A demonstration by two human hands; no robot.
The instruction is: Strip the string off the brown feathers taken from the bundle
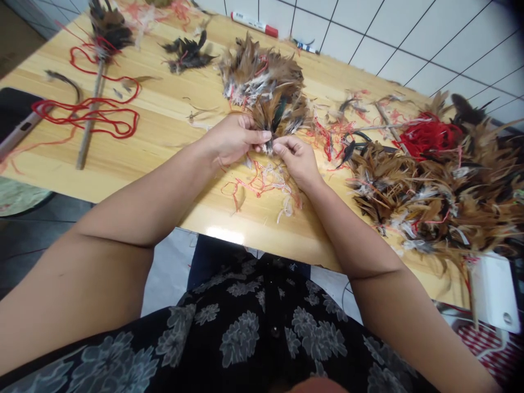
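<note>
Feather tuft (271,117) is held at its base between the hands, just above the near part of the desk (164,117). Its long axis runs away from the body: the quill ends are turned toward the wearer, the tips fanned outward to the far side. At the base it is gripped from the left by thumb and fingers of the left hand (235,137); the right hand (299,161) is brought up close from the right, fingertips bunched at the quills, though whether thread or quill is pinched there cannot be told. The hands are nearly together, neither clearly nearer.

Directly behind the tuft a brown feather pile (262,68) is spread, and below the hands thread scraps (257,183) are scattered. To the left, a feather-topped stick (90,120) is crossed by looped red cord (118,130); to the right, a large feather heap (426,191) is banked beside red yarn (429,136). The wood-grained desk is bordered at its far side by a white tiled wall (368,38).
</note>
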